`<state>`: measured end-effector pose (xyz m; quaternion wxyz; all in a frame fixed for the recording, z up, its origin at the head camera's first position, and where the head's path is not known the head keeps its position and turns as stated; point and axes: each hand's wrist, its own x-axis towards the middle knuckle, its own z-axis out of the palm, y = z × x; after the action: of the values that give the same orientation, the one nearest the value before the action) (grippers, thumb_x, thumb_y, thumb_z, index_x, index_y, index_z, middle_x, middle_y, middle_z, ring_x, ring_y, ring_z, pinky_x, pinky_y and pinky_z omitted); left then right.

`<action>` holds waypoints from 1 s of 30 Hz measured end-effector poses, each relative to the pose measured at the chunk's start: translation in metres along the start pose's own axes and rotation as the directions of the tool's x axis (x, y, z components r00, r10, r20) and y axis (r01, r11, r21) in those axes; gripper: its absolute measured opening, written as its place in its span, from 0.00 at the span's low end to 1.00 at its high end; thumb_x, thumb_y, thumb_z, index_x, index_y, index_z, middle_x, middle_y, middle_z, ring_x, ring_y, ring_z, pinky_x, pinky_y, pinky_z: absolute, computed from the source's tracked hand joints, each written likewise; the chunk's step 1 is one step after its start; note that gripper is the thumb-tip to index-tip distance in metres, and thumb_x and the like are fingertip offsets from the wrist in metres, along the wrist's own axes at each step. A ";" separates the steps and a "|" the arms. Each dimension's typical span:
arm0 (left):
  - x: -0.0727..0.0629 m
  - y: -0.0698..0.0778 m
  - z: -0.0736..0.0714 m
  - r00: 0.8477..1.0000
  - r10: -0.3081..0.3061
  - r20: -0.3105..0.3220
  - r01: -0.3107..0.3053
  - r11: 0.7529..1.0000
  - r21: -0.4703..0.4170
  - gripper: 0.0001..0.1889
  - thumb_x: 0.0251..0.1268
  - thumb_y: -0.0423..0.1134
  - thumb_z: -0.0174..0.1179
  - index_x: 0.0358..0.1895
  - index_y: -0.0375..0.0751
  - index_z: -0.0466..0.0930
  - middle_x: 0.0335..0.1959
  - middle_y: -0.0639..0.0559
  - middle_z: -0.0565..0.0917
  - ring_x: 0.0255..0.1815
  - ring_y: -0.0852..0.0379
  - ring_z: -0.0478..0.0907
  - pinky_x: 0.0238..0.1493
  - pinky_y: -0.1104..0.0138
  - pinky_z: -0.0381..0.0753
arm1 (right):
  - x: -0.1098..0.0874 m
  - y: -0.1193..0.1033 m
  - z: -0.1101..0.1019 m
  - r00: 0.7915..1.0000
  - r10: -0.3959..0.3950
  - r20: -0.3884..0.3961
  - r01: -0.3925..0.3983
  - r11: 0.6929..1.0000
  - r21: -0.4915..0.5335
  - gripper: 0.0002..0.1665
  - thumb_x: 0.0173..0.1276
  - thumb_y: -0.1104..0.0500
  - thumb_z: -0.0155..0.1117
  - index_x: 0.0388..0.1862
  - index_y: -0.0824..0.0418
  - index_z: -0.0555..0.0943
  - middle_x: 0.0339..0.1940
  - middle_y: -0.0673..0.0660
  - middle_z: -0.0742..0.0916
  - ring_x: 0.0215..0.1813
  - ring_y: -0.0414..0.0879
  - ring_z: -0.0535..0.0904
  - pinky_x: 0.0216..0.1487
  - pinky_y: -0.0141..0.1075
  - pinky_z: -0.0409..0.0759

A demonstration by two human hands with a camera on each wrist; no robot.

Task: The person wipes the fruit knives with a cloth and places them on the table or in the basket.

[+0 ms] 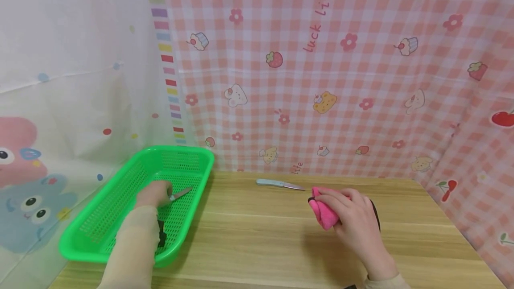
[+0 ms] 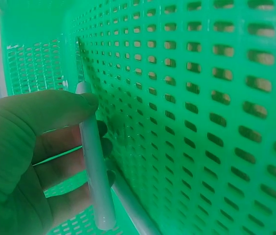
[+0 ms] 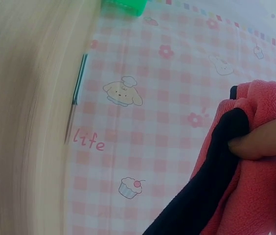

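Note:
Inside the green basket (image 1: 206, 164), my left hand (image 1: 152, 194) pinches a small knife (image 2: 97, 166) by its pale handle, thumb on one side and fingers on the other. Its blade points away, toward the basket's far end. A second pale handle (image 2: 134, 208) lies below it against the basket wall; the rest of it is hidden. My right hand (image 1: 358, 224) grips a folded pink cloth (image 1: 324, 212) with black edging above the table. The thumb presses on the black edging (image 3: 216, 156) in the right wrist view.
Another knife (image 1: 271, 183) with a pale handle lies on the wooden table (image 1: 257, 235) near the back edge, its blade pointing right. A pink checked curtain (image 1: 301, 79) hangs behind the table, and a white patterned sheet (image 1: 80, 79) hangs at the left.

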<state>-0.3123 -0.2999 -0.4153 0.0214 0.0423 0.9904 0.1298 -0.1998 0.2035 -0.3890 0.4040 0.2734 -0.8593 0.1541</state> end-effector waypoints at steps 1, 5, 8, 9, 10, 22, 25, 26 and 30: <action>0.000 0.000 0.000 1.000 -0.003 0.001 0.003 1.000 -0.001 0.07 0.56 0.30 0.64 0.39 0.38 0.81 0.37 0.43 0.82 0.37 0.44 0.78 0.35 0.48 0.79 | 0.000 0.000 0.000 1.000 0.000 0.000 0.000 1.000 0.000 0.28 0.43 0.73 0.75 0.44 0.50 0.86 0.51 0.49 0.87 0.45 0.52 0.76 0.37 0.51 0.71; -0.001 0.002 0.000 1.000 -0.014 0.004 0.014 1.000 0.001 0.08 0.57 0.29 0.64 0.40 0.37 0.81 0.37 0.43 0.82 0.37 0.44 0.78 0.35 0.48 0.79 | 0.000 0.000 0.000 1.000 0.002 0.001 -0.002 1.000 -0.001 0.27 0.44 0.71 0.75 0.44 0.50 0.86 0.51 0.48 0.87 0.46 0.52 0.76 0.36 0.51 0.71; 0.000 0.002 0.000 1.000 -0.019 0.002 0.019 1.000 0.006 0.07 0.57 0.29 0.64 0.39 0.38 0.81 0.38 0.43 0.83 0.36 0.44 0.78 0.35 0.48 0.79 | 0.000 0.000 0.000 1.000 0.004 0.000 -0.004 1.000 0.001 0.27 0.44 0.71 0.76 0.44 0.50 0.86 0.51 0.48 0.87 0.46 0.52 0.76 0.36 0.50 0.71; 0.000 0.002 0.001 1.000 -0.018 0.001 0.018 1.000 0.005 0.05 0.58 0.29 0.63 0.37 0.39 0.80 0.36 0.44 0.82 0.35 0.46 0.77 0.33 0.50 0.78 | 0.000 0.000 0.000 1.000 0.005 0.001 -0.005 1.000 0.002 0.27 0.44 0.71 0.76 0.44 0.50 0.86 0.51 0.48 0.87 0.46 0.51 0.76 0.36 0.50 0.71; 0.000 0.001 0.002 1.000 -0.018 -0.003 0.018 1.000 0.003 0.04 0.58 0.29 0.63 0.36 0.40 0.80 0.35 0.45 0.82 0.34 0.46 0.77 0.32 0.51 0.78 | 0.000 0.000 0.000 1.000 0.005 0.000 -0.005 1.000 0.002 0.27 0.44 0.71 0.76 0.44 0.50 0.86 0.51 0.48 0.87 0.46 0.51 0.76 0.36 0.50 0.71; -0.001 0.002 0.002 0.999 -0.051 0.005 0.051 0.999 -0.013 0.09 0.63 0.40 0.63 0.40 0.38 0.79 0.40 0.42 0.82 0.38 0.43 0.77 0.34 0.49 0.78 | -0.001 0.001 0.001 1.000 0.003 -0.002 -0.003 1.000 0.009 0.28 0.44 0.71 0.75 0.44 0.49 0.86 0.51 0.48 0.87 0.46 0.51 0.76 0.36 0.49 0.70; 0.001 0.006 -0.001 0.999 -0.048 -0.008 0.048 0.998 -0.037 0.22 0.65 0.46 0.63 0.54 0.32 0.78 0.53 0.34 0.80 0.51 0.33 0.77 0.45 0.41 0.78 | -0.001 0.001 0.001 1.000 0.001 -0.006 -0.001 1.000 0.008 0.27 0.44 0.71 0.75 0.44 0.50 0.86 0.51 0.48 0.87 0.46 0.51 0.76 0.36 0.49 0.71; 0.002 0.007 -0.003 0.999 -0.041 -0.018 0.041 0.998 -0.044 0.25 0.65 0.47 0.62 0.57 0.31 0.76 0.56 0.32 0.79 0.54 0.31 0.76 0.48 0.39 0.77 | -0.001 0.002 0.000 1.000 0.001 -0.008 -0.001 1.000 0.008 0.27 0.44 0.71 0.75 0.44 0.50 0.86 0.51 0.49 0.87 0.45 0.51 0.77 0.36 0.50 0.71; 0.005 0.016 -0.011 0.997 0.012 -0.072 -0.015 0.999 -0.044 0.28 0.62 0.42 0.63 0.62 0.28 0.72 0.58 0.30 0.77 0.56 0.30 0.75 0.50 0.39 0.76 | 0.000 0.002 0.000 1.000 0.000 -0.012 0.000 1.000 0.004 0.27 0.45 0.71 0.75 0.44 0.50 0.86 0.51 0.49 0.87 0.45 0.52 0.77 0.36 0.49 0.71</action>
<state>-0.3166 -0.2871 -0.4013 -0.0142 0.0436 0.9871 0.1534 -0.2009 0.2056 -0.3892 0.4084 0.2732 -0.8566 0.1573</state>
